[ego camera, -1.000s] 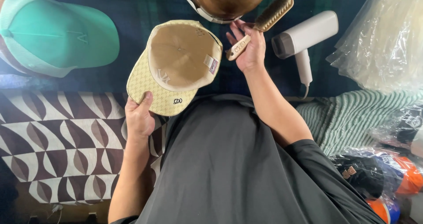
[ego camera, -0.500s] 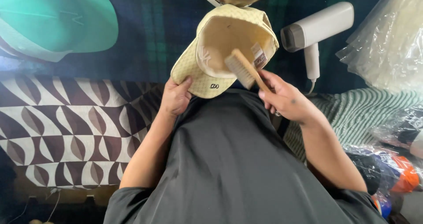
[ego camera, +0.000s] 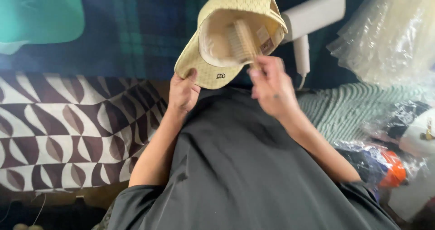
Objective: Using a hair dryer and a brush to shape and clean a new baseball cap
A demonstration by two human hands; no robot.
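Observation:
My left hand [ego camera: 182, 93] grips the brim of a pale yellow patterned cap [ego camera: 206, 74], holding it up with its inside facing me. My right hand [ego camera: 270, 84] holds a small wooden brush [ego camera: 240, 42] by the handle, bristles inside the cap's crown against the lining. The right hand is blurred from motion. My dark grey shirt fills the lower middle of the view.
A green cap [ego camera: 38, 15] lies at the top left on a dark plaid cloth [ego camera: 136, 35]. A white handheld steamer or dryer [ego camera: 312, 19] lies behind the yellow cap. A brown patterned cloth [ego camera: 68, 130] is at left; clear plastic bags [ego camera: 389, 35] and wrapped items are at right.
The brush, lifted off the surface a second ago, has moved into the cap's crown. The cap has been raised and tilted toward me. My view has shifted, so the green cap sits further left.

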